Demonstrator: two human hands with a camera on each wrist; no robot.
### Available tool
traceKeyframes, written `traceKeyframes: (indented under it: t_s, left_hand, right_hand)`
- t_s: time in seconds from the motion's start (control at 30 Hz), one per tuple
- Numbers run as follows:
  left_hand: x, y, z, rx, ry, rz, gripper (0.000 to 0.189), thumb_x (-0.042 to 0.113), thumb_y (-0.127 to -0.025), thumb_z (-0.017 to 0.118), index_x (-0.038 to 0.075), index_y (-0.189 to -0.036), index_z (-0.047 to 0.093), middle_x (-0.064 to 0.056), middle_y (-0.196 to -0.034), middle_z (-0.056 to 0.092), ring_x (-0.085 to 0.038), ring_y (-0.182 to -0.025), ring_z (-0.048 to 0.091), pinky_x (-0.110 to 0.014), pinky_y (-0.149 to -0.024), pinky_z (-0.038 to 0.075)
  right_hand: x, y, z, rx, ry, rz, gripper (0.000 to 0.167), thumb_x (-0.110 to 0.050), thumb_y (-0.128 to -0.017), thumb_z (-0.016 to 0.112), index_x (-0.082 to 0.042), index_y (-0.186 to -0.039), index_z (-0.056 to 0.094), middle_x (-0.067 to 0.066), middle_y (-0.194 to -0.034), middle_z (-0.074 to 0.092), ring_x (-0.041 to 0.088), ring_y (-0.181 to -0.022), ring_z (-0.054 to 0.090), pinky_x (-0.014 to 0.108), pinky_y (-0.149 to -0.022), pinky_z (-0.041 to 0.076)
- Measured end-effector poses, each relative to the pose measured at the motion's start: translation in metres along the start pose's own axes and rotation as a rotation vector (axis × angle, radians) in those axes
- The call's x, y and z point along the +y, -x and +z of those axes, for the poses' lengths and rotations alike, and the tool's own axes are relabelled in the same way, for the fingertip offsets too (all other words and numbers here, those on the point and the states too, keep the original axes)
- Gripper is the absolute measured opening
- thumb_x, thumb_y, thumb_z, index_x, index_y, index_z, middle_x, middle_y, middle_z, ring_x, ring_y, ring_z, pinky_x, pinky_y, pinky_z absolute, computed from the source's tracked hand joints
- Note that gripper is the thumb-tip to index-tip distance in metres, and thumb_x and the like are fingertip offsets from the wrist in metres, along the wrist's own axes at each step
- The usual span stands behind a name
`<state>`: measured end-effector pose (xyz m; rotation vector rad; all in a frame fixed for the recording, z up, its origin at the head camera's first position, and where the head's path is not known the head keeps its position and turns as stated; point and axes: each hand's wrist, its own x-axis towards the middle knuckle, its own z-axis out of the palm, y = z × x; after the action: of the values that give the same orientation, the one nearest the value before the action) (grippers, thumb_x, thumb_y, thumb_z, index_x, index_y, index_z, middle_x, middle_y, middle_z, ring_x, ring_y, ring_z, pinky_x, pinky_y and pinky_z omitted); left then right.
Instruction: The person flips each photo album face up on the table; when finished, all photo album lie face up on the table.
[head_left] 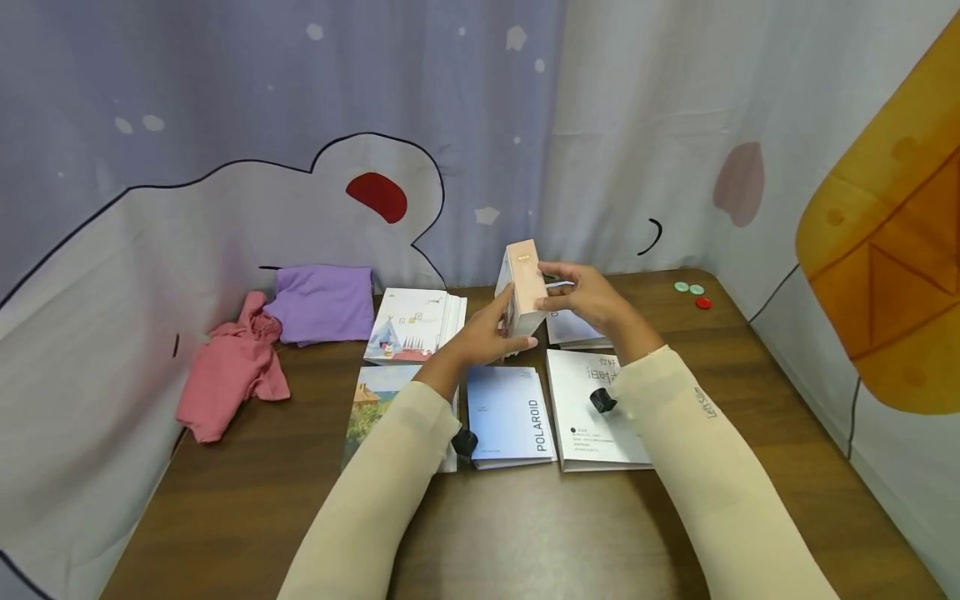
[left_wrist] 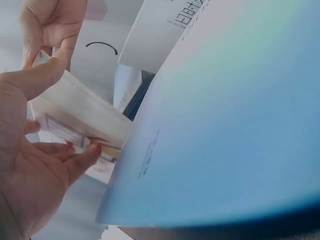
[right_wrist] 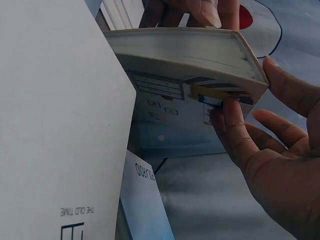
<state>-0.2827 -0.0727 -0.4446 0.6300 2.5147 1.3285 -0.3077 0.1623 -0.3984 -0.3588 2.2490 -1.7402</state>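
Note:
A thick photo album (head_left: 528, 277) with a pale peach spine is held tilted above the far row of albums, spine facing up toward me. My left hand (head_left: 483, 333) grips its left side. My right hand (head_left: 588, 297) grips the right side, thumb and fingers spread over the cover and edge. In the right wrist view the held album (right_wrist: 200, 50) shows its page block and a printed cover, with my right hand (right_wrist: 280, 150) at one corner. Beneath it lies a blue album (head_left: 510, 412) marked POLAROID, and right of that a white album (head_left: 588, 417).
An album with a tent drawing (head_left: 412, 325) lies far left, a landscape album (head_left: 378, 400) in front of it. Another pale album (head_left: 573, 329) sits partly behind my right hand. Purple cloth (head_left: 322, 304), pink cloth (head_left: 236, 367), and green and red buttons (head_left: 702, 303) lie toward the sides.

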Motion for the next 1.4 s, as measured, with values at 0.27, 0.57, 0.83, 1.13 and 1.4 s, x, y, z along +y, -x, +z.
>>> traceKeyframes:
  t_s: [0.27,0.57,0.83,1.13,1.4]
  left_hand:
    - [0.002,0.001,0.000,-0.019,0.147,0.023,0.127,0.016,-0.094,0.089,0.033,-0.177,-0.005,-0.013,-0.184,0.018,-0.035,-0.167,0.034,-0.047,-0.129,0.042]
    - [-0.003,0.005,-0.011,0.000,0.211,0.052,0.126,0.005,-0.091,0.089,0.016,-0.178,-0.001,-0.016,-0.182,0.023,-0.036,-0.164,0.039,-0.050,-0.128,0.043]
    - [-0.011,0.014,-0.025,0.096,0.105,-0.002,0.116,0.016,-0.090,0.091,0.006,-0.176,0.013,-0.018,-0.181,0.021,-0.039,-0.161,0.040,-0.052,-0.121,0.051]
    - [-0.017,0.022,-0.034,0.151,0.002,-0.049,0.106,0.037,-0.091,0.090,0.007,-0.173,0.030,-0.017,-0.179,0.026,-0.041,-0.163,0.038,-0.056,-0.126,0.046]
    - [-0.028,0.022,-0.029,0.172,0.077,-0.061,0.096,0.050,-0.102,0.073,0.021,-0.177,0.020,-0.016,-0.179,0.030,-0.043,-0.162,0.040,-0.061,-0.124,0.046]
  right_hand:
    - [-0.005,0.000,0.002,-0.011,0.008,-0.037,0.076,-0.002,-0.099,0.078,-0.010,-0.167,0.046,0.020,-0.165,0.054,0.039,-0.148,0.057,0.047,-0.119,0.051]
    - [0.000,-0.004,0.013,-0.078,0.019,-0.064,0.070,-0.004,-0.105,0.072,-0.010,-0.168,0.043,0.023,-0.164,0.054,0.041,-0.151,0.055,0.042,-0.115,0.053]
    - [0.002,-0.009,0.032,-0.127,0.028,-0.081,0.067,-0.005,-0.106,0.071,-0.005,-0.167,0.044,0.023,-0.166,0.052,0.041,-0.155,0.051,0.056,-0.128,0.043]
    - [0.012,-0.017,0.042,-0.189,0.161,-0.044,0.065,-0.015,-0.106,0.073,-0.019,-0.167,0.048,0.013,-0.172,0.047,0.039,-0.159,0.047,0.059,-0.128,0.040]
    - [0.016,-0.017,0.041,-0.214,0.283,-0.022,0.062,-0.017,-0.107,0.073,-0.015,-0.164,0.052,0.020,-0.171,0.047,0.043,-0.159,0.045,0.057,-0.126,0.044]
